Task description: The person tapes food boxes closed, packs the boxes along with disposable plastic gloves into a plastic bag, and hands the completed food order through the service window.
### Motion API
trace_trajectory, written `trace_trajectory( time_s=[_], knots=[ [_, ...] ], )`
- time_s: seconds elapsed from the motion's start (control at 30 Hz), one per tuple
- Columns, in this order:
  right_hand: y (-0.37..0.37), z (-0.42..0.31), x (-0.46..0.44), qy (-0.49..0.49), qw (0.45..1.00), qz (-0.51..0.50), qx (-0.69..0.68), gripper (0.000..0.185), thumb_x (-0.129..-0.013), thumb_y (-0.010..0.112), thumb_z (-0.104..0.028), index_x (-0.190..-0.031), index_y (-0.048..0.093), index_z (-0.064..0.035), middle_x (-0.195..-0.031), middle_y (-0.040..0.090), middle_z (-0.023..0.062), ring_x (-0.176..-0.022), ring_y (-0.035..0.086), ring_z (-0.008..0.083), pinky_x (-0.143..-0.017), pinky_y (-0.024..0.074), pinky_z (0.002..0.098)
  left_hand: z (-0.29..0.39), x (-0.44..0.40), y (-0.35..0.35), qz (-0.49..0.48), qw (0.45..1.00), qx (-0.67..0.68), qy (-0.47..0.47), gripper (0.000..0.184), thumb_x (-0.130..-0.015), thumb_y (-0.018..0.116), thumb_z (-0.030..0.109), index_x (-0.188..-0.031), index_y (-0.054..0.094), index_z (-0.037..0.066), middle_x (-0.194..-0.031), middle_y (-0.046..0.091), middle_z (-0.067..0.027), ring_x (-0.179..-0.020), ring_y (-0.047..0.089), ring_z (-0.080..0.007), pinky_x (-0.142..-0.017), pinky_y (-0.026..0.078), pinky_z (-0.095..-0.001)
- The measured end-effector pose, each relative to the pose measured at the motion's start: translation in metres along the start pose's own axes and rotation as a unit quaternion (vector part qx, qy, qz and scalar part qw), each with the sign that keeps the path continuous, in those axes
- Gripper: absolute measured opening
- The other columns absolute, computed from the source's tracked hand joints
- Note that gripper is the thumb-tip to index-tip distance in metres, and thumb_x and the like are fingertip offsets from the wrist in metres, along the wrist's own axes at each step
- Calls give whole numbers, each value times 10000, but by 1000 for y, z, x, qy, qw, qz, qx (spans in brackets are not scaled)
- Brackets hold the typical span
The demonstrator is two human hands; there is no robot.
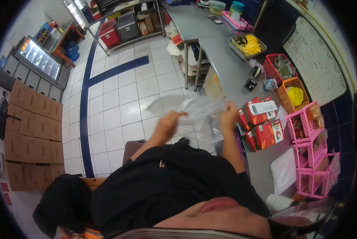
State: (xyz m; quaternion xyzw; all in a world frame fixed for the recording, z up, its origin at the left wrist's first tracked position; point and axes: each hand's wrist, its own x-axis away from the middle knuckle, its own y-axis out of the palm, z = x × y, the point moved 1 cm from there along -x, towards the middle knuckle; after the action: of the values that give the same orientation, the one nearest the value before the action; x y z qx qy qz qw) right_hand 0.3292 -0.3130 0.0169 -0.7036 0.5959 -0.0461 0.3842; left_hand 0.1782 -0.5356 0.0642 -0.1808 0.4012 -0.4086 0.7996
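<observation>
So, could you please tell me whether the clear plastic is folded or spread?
Spread, though creased: the clear plastic stretches loosely between left hand and right hand.

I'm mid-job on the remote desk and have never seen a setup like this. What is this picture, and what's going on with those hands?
There is no machine here: these are a person's bare hands. The single picture comes from a camera worn on the head, looking forward and down, so the wearer's black shirt fills the lower middle. The lens makes everything look curved.

The right hand grips a clear plastic bag. The left hand is at the bag's other side; blur hides its exact grip. Behind the bag you see tiled floor.

To the right runs a metal counter. On it are two red boxes, a tray of yellow food and several baskets, including an orange one.
</observation>
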Motion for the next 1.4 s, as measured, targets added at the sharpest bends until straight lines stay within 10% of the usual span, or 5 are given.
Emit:
trace_trajectory(
  time_s=[0.4,0.63,0.9,1.03,1.4],
  knots=[
    [-29,-109,41,-157,936,-313,45,177,-848,653,-184,-813,591,-22,-797,640,170,-746,632,375,-650,495,445,-38,-5,-15,-170,890,-332,-261,380,-854,574,439,-805,652,71,-715,660,-160,-695,648,-350,-590,483,-468],
    [33,34,-28,-110,822,-470,303,245,-874,501,-114,-1007,657,21,-954,664,214,-938,652,356,-814,511,469,-144,11,-59,-88,878,-420,-212,71,-784,575,79,-852,557,80,-816,640,-147,-752,629,-339,-614,483,-465],
    [-103,-188,-31,-297,893,194,-277,142,-830,596,-15,-970,574,-12,-767,493,48,-622,510,142,-542,422,273,32,-59,-127,215,936,-278,-2,123,-770,573,39,-890,549,35,-860,580,-148,-811,592,-328,-688,456,-426],
    [32,-6,90,-64,925,-370,57,181,-809,547,-78,-974,601,-27,-927,612,153,-847,588,308,-771,462,442,-64,32,-34,-175,910,-340,-162,169,-848,501,101,-973,559,3,-940,599,-158,-887,590,-322,-764,447,-430],
    [-108,-98,2,-258,942,179,-117,334,-784,593,-25,-1118,579,-36,-915,613,180,-866,598,360,-686,466,435,-186,105,-70,-172,916,-166,-321,336,-974,397,186,-1179,544,-36,-1094,624,-199,-1033,588,-333,-890,438,-423]
  ],
)
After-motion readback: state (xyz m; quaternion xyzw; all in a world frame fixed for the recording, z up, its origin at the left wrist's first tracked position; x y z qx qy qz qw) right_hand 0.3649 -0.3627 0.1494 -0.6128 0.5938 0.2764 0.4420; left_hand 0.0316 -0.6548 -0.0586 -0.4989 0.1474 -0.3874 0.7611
